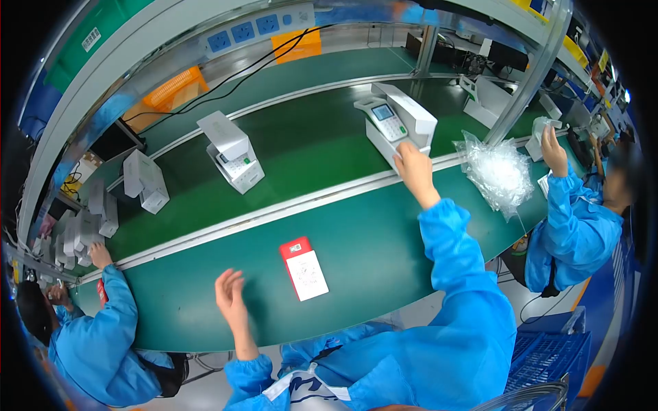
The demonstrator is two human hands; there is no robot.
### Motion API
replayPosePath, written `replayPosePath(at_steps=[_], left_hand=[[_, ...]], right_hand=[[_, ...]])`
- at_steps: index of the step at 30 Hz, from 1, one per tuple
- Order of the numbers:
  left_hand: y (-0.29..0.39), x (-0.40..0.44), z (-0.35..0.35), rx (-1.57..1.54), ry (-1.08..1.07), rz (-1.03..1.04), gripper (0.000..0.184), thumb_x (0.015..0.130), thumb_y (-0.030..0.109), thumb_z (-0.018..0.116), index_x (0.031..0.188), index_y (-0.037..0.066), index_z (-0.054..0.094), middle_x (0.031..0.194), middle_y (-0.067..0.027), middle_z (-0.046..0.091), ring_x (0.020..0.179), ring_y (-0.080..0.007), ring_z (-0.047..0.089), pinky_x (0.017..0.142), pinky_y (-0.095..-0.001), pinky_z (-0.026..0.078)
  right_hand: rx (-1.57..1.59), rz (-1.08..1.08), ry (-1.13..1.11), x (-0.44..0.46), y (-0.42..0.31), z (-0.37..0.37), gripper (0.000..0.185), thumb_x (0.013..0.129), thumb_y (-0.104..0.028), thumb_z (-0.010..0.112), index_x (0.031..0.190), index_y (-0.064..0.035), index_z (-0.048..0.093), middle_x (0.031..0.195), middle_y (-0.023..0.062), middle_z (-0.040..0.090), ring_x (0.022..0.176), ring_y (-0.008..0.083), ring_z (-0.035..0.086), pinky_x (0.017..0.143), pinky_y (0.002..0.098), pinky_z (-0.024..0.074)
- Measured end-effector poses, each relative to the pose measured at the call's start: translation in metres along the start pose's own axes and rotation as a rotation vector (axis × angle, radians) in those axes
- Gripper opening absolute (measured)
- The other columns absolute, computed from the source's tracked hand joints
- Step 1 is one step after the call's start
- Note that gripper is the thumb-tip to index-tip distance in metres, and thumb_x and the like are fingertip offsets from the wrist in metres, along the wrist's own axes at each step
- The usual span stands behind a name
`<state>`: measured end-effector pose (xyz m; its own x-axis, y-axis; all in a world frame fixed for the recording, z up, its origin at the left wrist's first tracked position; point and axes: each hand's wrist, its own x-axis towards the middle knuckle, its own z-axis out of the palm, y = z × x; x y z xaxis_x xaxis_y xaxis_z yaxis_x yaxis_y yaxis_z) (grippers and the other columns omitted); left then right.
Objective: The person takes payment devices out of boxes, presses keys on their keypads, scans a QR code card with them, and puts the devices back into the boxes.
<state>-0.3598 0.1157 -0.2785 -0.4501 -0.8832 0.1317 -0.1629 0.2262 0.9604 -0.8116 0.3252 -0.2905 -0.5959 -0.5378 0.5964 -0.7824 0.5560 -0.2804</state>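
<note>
My right hand (417,175) is closed on the near end of an open white box (418,123) on the green conveyor belt. A white payment terminal (388,123) with a small screen and keypad rests tilted in that box, its top end sticking up. Over the near worktop, my left hand (232,301) is raised with its fingers apart and holds nothing. To its right lies a red booklet or packet (296,248), partly covered by a white printed sheet (308,276).
Another open box (233,154) with a terminal stands left on the belt (288,137), with more white boxes (145,181) beyond it. A pile of clear plastic bags (497,175) lies right. Co-workers sit at left (96,335) and right (576,226). A metal post (531,75) rises at right.
</note>
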Motion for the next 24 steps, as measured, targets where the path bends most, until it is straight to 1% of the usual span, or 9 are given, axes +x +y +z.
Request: replayPosePath(at_steps=[5, 7, 8, 12, 15, 18, 20, 21, 24], left_hand=[[0.054, 0.054, 0.096, -0.268, -0.568, -0.22, 0.036, 0.099, 0.03, 0.046, 0.122, 0.003, 0.056, 0.096, -0.0095, 0.067, 0.071, -0.0119, 0.058, 0.057, -0.0233, 0.044], [0.051, 0.072, 0.145, -0.313, -0.724, -0.41, 0.052, 0.101, 0.043, 0.04, 0.132, 0.003, 0.045, 0.095, -0.0101, 0.064, 0.065, -0.0102, 0.053, 0.049, -0.0218, 0.039], [0.054, 0.077, 0.169, -0.205, -0.734, -0.391, 0.06, 0.1, 0.05, 0.038, 0.134, 0.001, 0.041, 0.091, -0.0093, 0.062, 0.062, -0.0101, 0.051, 0.046, -0.0214, 0.036], [0.046, 0.089, 0.224, -0.184, -0.602, -0.322, 0.047, 0.099, 0.047, 0.043, 0.094, 0.001, 0.053, 0.064, -0.0055, 0.055, 0.047, -0.0096, 0.044, 0.039, -0.0244, 0.03], [0.038, 0.091, 0.237, -0.096, -0.68, -0.451, 0.046, 0.098, 0.043, 0.045, 0.08, 0.002, 0.056, 0.054, -0.0033, 0.049, 0.042, -0.01, 0.041, 0.039, -0.0253, 0.028], [0.039, 0.089, 0.25, -0.268, -0.585, -0.374, 0.043, 0.096, 0.037, 0.047, 0.071, 0.003, 0.055, 0.052, -0.003, 0.047, 0.041, -0.0106, 0.041, 0.038, -0.0258, 0.028], [0.043, 0.094, 0.239, -0.277, -0.488, -0.396, 0.04, 0.094, 0.035, 0.048, 0.072, 0.003, 0.056, 0.052, -0.0023, 0.048, 0.04, -0.0105, 0.041, 0.036, -0.0267, 0.029], [0.043, 0.103, 0.228, -0.308, -0.461, -0.403, 0.039, 0.093, 0.036, 0.049, 0.074, 0.003, 0.058, 0.055, -0.0019, 0.05, 0.042, -0.0104, 0.043, 0.037, -0.0266, 0.03], [0.054, 0.115, 0.188, -0.486, -0.343, -0.417, 0.038, 0.09, 0.039, 0.051, 0.082, 0.003, 0.062, 0.062, -0.0009, 0.058, 0.049, -0.0101, 0.052, 0.042, -0.0263, 0.035]], right_hand=[[0.096, 0.054, 0.035, -0.106, -0.079, -0.059, 0.011, 0.079, -0.015, 0.07, 0.087, -0.0091, 0.064, 0.077, 0.0093, 0.064, 0.061, 0.03, 0.06, 0.055, 0.0403, 0.0471], [0.132, 0.118, 0.029, -0.142, -0.1, -0.073, 0.013, 0.077, -0.016, 0.073, 0.087, -0.01, 0.066, 0.075, 0.0074, 0.064, 0.059, 0.0277, 0.059, 0.054, 0.0382, 0.0466], [0.149, 0.153, 0.028, -0.157, -0.111, -0.078, 0.014, 0.076, -0.016, 0.074, 0.087, -0.0104, 0.067, 0.075, 0.0065, 0.064, 0.057, 0.0265, 0.059, 0.053, 0.0371, 0.0464], [0.216, 0.144, 0.012, -0.192, -0.145, -0.089, 0.021, 0.071, -0.015, 0.078, 0.089, -0.01, 0.068, 0.072, 0.0029, 0.065, 0.052, 0.0228, 0.056, 0.049, 0.0331, 0.0448], [0.241, 0.114, 0.081, -0.191, -0.159, -0.087, 0.016, 0.071, -0.012, 0.079, 0.084, -0.0088, 0.071, 0.066, 0.004, 0.061, 0.048, 0.0177, 0.054, 0.047, 0.031, 0.0426], [0.227, 0.146, 0.078, -0.19, -0.16, -0.089, 0.014, 0.071, -0.011, 0.079, 0.082, -0.0077, 0.071, 0.064, 0.0036, 0.06, 0.049, 0.018, 0.055, 0.047, 0.0309, 0.0429], [0.238, 0.206, 0.095, -0.188, -0.152, -0.088, 0.012, 0.072, -0.011, 0.079, 0.08, -0.0069, 0.071, 0.063, 0.0034, 0.06, 0.05, 0.0185, 0.055, 0.048, 0.0311, 0.0429], [0.228, 0.229, 0.05, -0.188, -0.149, -0.089, 0.015, 0.071, -0.013, 0.078, 0.083, -0.009, 0.07, 0.063, 0.0051, 0.06, 0.05, 0.0241, 0.054, 0.047, 0.0348, 0.0425], [0.154, 0.144, 0.158, -0.189, -0.138, -0.072, 0.015, 0.071, -0.013, 0.079, 0.083, -0.0096, 0.071, 0.062, 0.0063, 0.058, 0.048, 0.0231, 0.053, 0.046, 0.035, 0.042]])
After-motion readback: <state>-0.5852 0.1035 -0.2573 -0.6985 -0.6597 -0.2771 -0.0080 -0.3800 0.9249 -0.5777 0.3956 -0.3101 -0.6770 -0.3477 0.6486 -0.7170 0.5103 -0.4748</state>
